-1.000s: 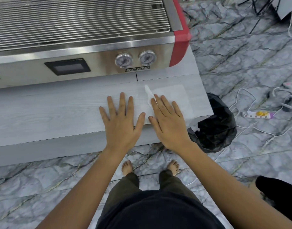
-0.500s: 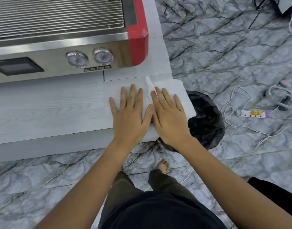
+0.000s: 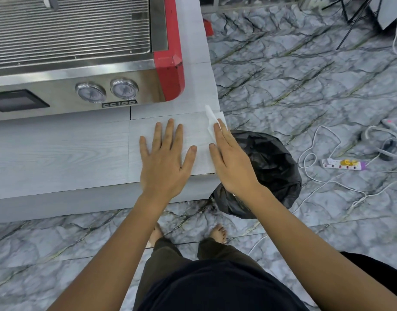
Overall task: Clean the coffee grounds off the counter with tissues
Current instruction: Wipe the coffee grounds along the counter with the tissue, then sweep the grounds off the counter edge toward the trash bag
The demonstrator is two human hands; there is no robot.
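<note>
A white tissue (image 3: 212, 122) lies flat at the right end of the grey wood-grain counter (image 3: 58, 153), with one corner sticking up. My left hand (image 3: 166, 160) rests flat on the counter, fingers spread, at the tissue's left part. My right hand (image 3: 231, 160) lies flat with its fingers together on the tissue's right edge. It reaches past the counter's end, above a bin lined with a black bag (image 3: 271, 167). I see no coffee grounds on the bare counter.
A steel and red espresso machine (image 3: 80, 63) fills the back of the counter. The bin stands on the marble floor just right of the counter's corner. A power strip (image 3: 341, 164) and white cables lie further right. My bare feet (image 3: 218, 232) are below.
Both hands have slid rightwards along the counter with the tissue. The right hand and the tissue's edge now hang over the counter's end above the bin, and the hands have moved apart.
</note>
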